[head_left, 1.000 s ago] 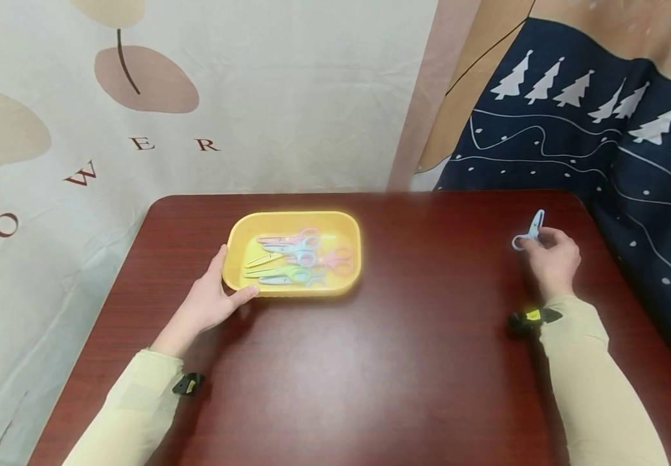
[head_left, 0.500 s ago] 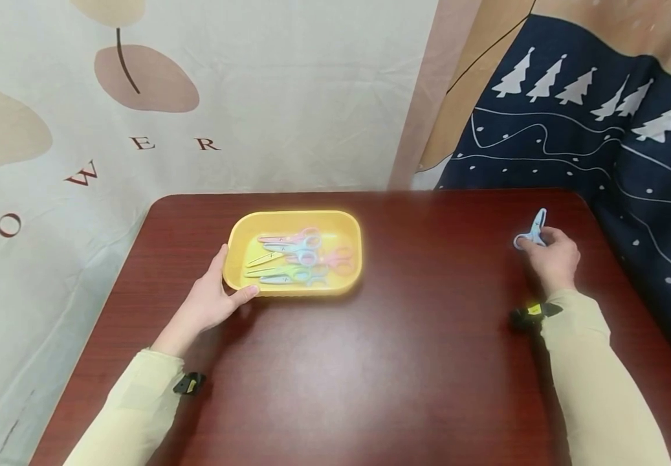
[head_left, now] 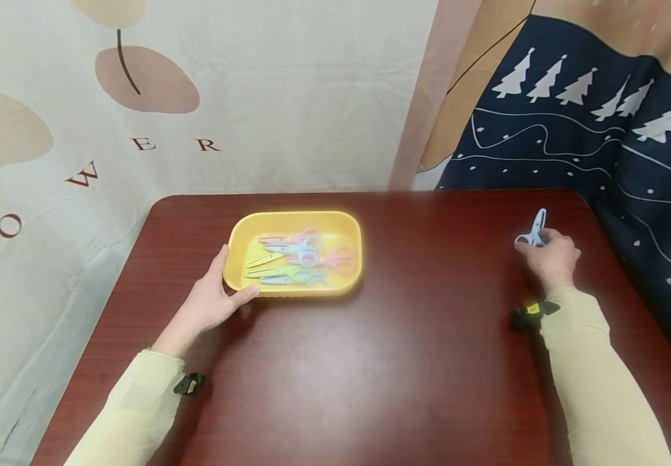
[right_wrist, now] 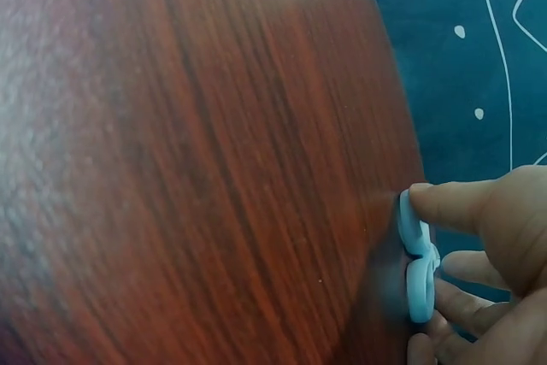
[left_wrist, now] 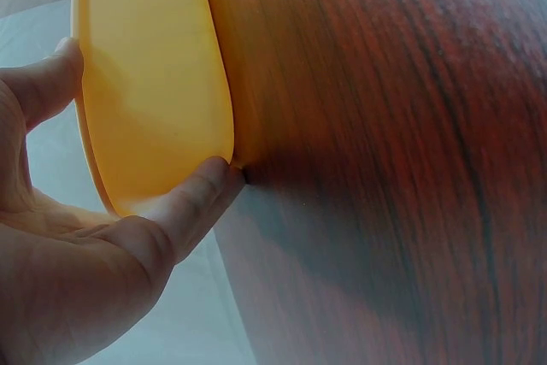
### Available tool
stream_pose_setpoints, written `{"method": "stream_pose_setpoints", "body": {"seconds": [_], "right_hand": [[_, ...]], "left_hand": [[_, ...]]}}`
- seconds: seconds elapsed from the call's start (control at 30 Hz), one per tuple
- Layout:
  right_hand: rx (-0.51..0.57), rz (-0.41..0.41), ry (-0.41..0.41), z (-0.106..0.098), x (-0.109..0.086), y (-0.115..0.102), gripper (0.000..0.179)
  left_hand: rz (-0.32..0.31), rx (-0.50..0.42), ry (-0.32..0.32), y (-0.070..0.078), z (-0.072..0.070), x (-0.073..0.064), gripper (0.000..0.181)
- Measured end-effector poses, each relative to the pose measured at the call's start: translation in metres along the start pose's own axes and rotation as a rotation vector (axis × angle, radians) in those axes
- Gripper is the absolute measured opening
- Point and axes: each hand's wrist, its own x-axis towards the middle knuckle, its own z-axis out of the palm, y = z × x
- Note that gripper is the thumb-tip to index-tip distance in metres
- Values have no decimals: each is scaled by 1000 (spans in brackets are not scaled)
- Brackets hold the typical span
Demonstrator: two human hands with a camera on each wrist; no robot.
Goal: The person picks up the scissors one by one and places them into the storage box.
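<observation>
At the left of the head view, my left hand [head_left: 209, 303] holds a yellow plastic tray [head_left: 343, 226] by its near left corner. The left wrist view shows its fingers spread along the tray's outer wall [left_wrist: 158, 83]. Inside lie several small plastic scissors, among them a green pair [head_left: 279, 273], a pink pair [head_left: 294, 237] and a blue pair [head_left: 291, 247]. Far to the right, my right hand [head_left: 552, 260] pinches the ring handles of light blue scissors [head_left: 538, 225], blades pointing away. A fingertip touches one handle ring [right_wrist: 411, 221] in the right wrist view; the blades are hidden there.
Both hands work over a dark red wood-grain table [head_left: 370, 362]. Its right edge runs close beside my right hand. Behind it hang a pale printed cloth [head_left: 312, 97] and a navy cloth [head_left: 545, 142] with white trees.
Very little differs. My right hand's fingers sit slightly lower over the light blue scissors' handles than a second ago. The left hand and the tray stay where they were.
</observation>
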Motion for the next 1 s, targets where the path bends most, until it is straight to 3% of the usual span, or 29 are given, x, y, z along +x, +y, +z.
{"method": "stream_pose_setpoints", "body": {"seconds": [0.57, 1.0], "right_hand": [[-3, -26, 16, 2, -1, -2, 70], [15, -106, 56, 6, 1, -7, 70]], "left_hand": [[7, 6, 3, -1, 0, 1, 111], [2, 3, -1, -2, 0, 1, 111]]}}
